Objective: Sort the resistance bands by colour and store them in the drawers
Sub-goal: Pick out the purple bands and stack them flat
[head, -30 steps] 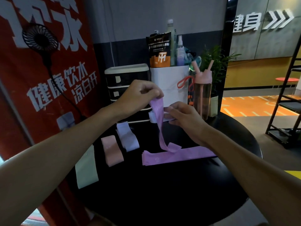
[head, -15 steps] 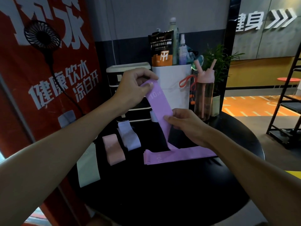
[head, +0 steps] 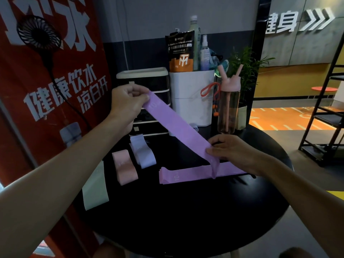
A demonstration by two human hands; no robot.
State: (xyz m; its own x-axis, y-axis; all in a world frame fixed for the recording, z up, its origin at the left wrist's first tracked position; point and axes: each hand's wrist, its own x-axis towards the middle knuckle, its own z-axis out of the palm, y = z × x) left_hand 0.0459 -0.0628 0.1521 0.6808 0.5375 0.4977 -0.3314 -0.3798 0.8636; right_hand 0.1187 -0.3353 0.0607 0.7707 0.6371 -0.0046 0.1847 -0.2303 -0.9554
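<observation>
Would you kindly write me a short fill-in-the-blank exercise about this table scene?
1. The held band, pinched by the left hand and right hand, is ____.
2. The round table is ____.
3. The pink bottle stands ____ of the white bin.
Missing words: purple; black; right.

Two purple bands (head: 178, 127); one pink band (head: 124, 167); one lilac band (head: 143, 155); one green band (head: 95, 189).

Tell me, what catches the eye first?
A purple band runs slantwise, pinched by the left hand before the drawers and by the right hand low over the black table. A second purple band lies flat under it; a pink band, a lilac band and a green band lie left of it.
</observation>
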